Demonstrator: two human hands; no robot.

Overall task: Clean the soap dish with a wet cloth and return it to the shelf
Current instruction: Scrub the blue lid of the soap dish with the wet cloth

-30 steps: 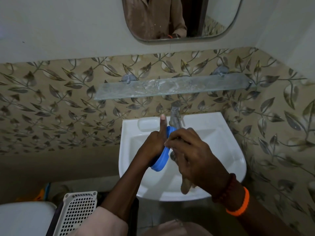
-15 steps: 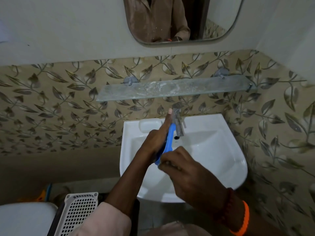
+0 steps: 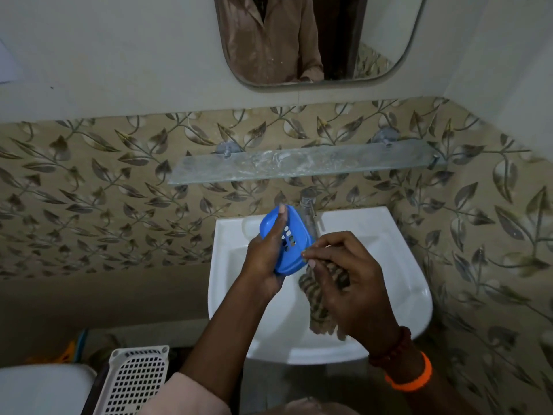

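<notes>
Blue soap dish [image 3: 291,244], brown-and-tan striped cloth [image 3: 318,304], white sink [image 3: 398,265], beige wall tiles [image 3: 89,205] with grey-brown leaf pattern, orange wristband [image 3: 414,380], white perforated basket [image 3: 134,381], frosted grey-green glass shelf [image 3: 299,164], off-white upper wall [image 3: 119,55].

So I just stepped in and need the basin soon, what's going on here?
A person is cleaning a blue soap dish over the white basin. The left hand holds the dish tilted up, its slotted face showing, just left of the tap. The right hand grips a striped cloth that hangs into the basin, with its fingertips at the dish's lower edge. The glass shelf above is bare, so the dish isn't back yet.
</notes>
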